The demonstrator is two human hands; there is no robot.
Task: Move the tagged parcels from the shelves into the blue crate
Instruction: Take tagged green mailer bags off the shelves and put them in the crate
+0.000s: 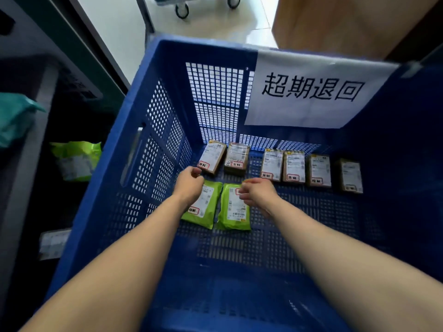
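Observation:
The blue crate (pixel 158 144) stands in front of me, and both my arms reach down into it. Two green parcels lie side by side on its floor. My left hand (pixel 189 185) hovers over the top corner of the left green parcel (pixel 206 207), fingers loosely curled and holding nothing. My right hand (pixel 257 192) pinches the top right corner of the right green parcel (pixel 233 209), beside its red tag. Behind them, several brown tagged parcels (pixel 272 165) lie in a row along the far wall.
A white paper sign (pixel 311 89) with black characters hangs on the crate's far wall. Dark shelves on the left hold a green parcel (pixel 76 159), a teal bag (pixel 14 116) and a white label (pixel 51 243). A cardboard box (pixel 347 22) and trolley wheels (pixel 182 10) stand beyond.

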